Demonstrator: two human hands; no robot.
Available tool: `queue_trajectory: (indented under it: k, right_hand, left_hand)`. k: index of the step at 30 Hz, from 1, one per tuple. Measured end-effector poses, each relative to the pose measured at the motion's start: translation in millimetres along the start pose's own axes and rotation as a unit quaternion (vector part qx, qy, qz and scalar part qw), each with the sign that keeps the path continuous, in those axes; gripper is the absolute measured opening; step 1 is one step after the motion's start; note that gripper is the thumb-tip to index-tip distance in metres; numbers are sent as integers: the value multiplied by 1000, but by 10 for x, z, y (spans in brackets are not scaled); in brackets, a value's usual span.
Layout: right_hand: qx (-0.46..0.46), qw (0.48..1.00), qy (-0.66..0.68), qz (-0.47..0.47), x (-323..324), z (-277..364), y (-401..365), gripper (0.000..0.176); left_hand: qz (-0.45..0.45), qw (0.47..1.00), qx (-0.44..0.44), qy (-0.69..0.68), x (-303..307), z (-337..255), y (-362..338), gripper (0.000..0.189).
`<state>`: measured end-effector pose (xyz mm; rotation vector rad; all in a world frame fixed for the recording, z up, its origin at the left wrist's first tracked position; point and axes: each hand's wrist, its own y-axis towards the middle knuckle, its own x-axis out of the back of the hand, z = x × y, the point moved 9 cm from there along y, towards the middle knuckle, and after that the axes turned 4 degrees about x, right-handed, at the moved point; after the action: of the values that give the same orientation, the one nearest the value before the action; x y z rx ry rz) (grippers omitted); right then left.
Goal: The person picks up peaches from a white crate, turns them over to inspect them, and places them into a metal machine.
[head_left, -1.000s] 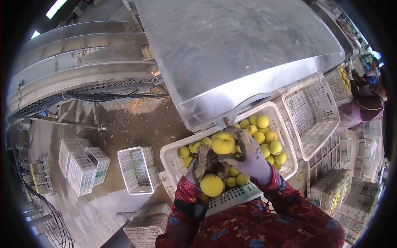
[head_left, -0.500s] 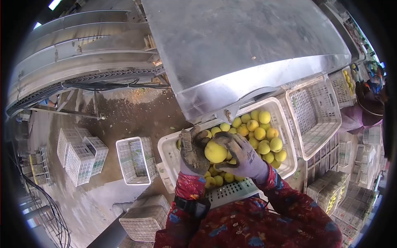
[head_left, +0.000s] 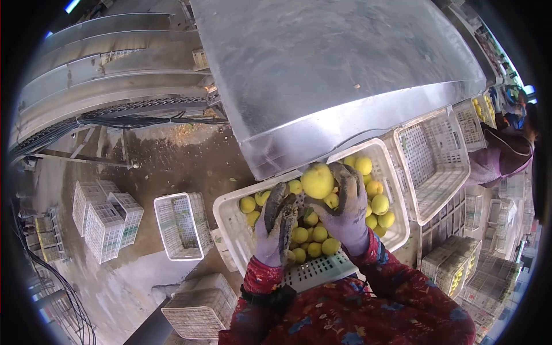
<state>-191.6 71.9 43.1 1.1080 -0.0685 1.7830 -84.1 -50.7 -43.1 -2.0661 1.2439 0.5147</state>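
concrete floor, big metal chute (head_left: 345, 69) overhead. from my feed i see the right hand (head_left: 347, 214) clamped on a yellow fruit (head_left: 317, 180) above the white crate (head_left: 319, 270), left hand (head_left: 276, 227) empty, fingers apart, just beside.

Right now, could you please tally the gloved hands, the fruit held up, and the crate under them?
Gloved hands: 2, left hand and right hand
Round yellow fruit in the right hand: 1
White plastic lattice crate beneath: 1
Total: 4
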Motion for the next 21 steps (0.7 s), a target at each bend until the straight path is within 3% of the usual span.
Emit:
queue_trajectory:
  k: [2, 4, 5, 7, 8, 10, 11, 13, 16, 17, 19, 20, 21]
  right_hand:
    - [-43, 997, -58, -9, -197, -228, 268, 69]
    - [-5, 997, -79, 4, -428, -396, 371, 68]
    - [0, 997, -75, -9, -402, -398, 374, 67]
    - [-10, 997, -56, -59, -142, -283, 373, 64]
    - [-24, 994, -43, -96, 39, -215, 304, 63]
    - [43, 999, 17, -7, -114, -149, -83, 56]
    - [77, 995, 12, 70, -336, -174, -311, 53]
    - [-131, 956, 88, 247, -1062, -757, -849, 45]
    - [-108, 939, -106, 308, -2060, -1576, -1466, 36]
    - [-78, 924, -167, 335, -2421, -1808, -1643, 35]
    - [44, 865, -278, 417, -3133, -2103, -1902, 40]
    - [2, 893, -209, 399, -3117, -2113, -1849, 45]
    - [-41, 915, -138, 378, -3077, -2115, -1796, 50]
  left_hand:
    - [-25, 999, 1, 47, 524, 67, 20, 46]
    - [-145, 979, 8, 144, 1381, 342, 18, 48]
    - [-177, 942, 48, 281, 1624, 430, 91, 52]
    - [-224, 806, 135, 531, 1997, 583, 231, 62]
    - [-229, 758, 140, 594, 2099, 742, 354, 71]
    - [-240, 652, 144, 705, 2106, 1088, 624, 89]
    - [-224, 629, 193, 719, 2042, 1230, 715, 94]
    - [-187, 574, 291, 742, 1953, 1474, 774, 106]
    - [-217, 582, 249, 743, 1992, 1494, 864, 90]
    - [-163, 588, 274, 743, 2088, 1579, 939, 88]
    - [-167, 606, 220, 746, 2177, 1594, 974, 88]
    - [-168, 612, 194, 748, 2276, 1681, 941, 88]
    - [-207, 657, 215, 692, 2478, 1784, 908, 87]
